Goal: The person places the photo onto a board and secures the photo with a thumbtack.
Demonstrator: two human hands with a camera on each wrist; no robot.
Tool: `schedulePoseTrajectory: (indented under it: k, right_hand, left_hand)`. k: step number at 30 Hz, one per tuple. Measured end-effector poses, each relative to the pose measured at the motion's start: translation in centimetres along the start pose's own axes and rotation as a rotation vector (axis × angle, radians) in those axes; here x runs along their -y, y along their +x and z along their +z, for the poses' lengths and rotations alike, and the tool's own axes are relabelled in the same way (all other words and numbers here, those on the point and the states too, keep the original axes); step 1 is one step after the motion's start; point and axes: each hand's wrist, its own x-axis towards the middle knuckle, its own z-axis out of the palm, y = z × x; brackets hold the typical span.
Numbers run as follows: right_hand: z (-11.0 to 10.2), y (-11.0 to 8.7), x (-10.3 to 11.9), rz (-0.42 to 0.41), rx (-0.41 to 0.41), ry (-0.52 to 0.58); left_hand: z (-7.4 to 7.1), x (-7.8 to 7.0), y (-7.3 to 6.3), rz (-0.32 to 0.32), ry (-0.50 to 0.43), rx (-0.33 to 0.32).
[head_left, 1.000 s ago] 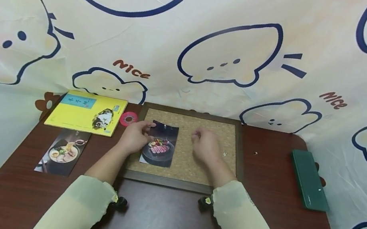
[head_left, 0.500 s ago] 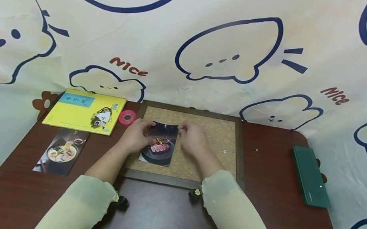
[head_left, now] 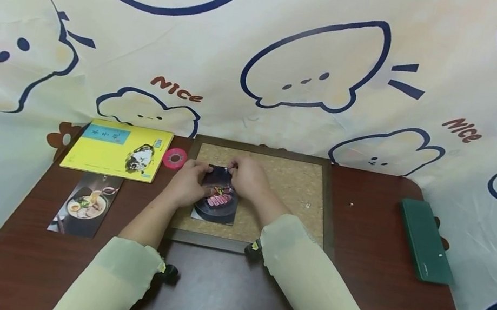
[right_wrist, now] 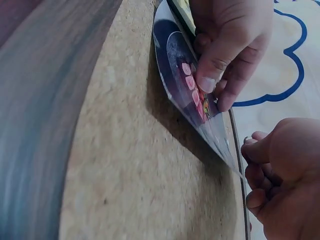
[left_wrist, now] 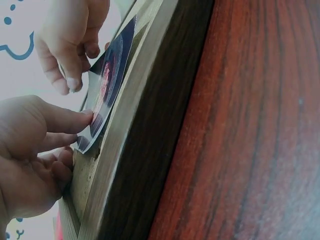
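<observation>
In the head view my left hand [head_left: 187, 184] pinches the left edge of a dark photo of sliced meat on a plate [head_left: 219, 202], its thumb on the picture. The photo lies over the left part of a framed corkboard [head_left: 280, 182]. Seen from the right wrist, the photo [right_wrist: 182, 65] bows up from the cork and casts a shadow. My right hand [head_left: 250, 178] is at the photo's top edge, thumb and forefinger together on a small push pin [right_wrist: 247, 139], mostly hidden by the fingertips.
A small clear pin [head_left: 307, 205] sits on the cork at right, and another tiny piece [head_left: 351, 204] lies on the table. A yellow book [head_left: 100, 155], a pink tape roll [head_left: 174, 158] and a ramen photo [head_left: 87, 205] are at left. A green box [head_left: 426, 242] stands at right.
My right hand has moved left across the cork to the photo's top edge. My left hand keeps its hold on the photo's left edge.
</observation>
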Motion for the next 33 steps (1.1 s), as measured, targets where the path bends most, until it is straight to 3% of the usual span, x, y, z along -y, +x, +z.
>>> schedulePoseTrajectory:
  k: [12,21,27,33]
  right_hand:
    - [0.7,1.3,0.7,0.018,0.083,-0.072]
    - [0.8,1.8,0.6,-0.003,0.090,-0.101]
    - [0.9,2.0,0.4,-0.024,0.094,-0.082]
    - [1.1,2.2,0.0,0.005,0.074,0.002]
  left_hand:
    - [-0.1,0.1,-0.2,0.023,0.002,-0.007]
    - [-0.1,0.3,-0.1,0.036,-0.008,-0.009]
    - [-0.1,0.4,-0.1,0.033,0.009,-0.004]
    - [0.0,0.4,-0.2,0.038,0.010,-0.004]
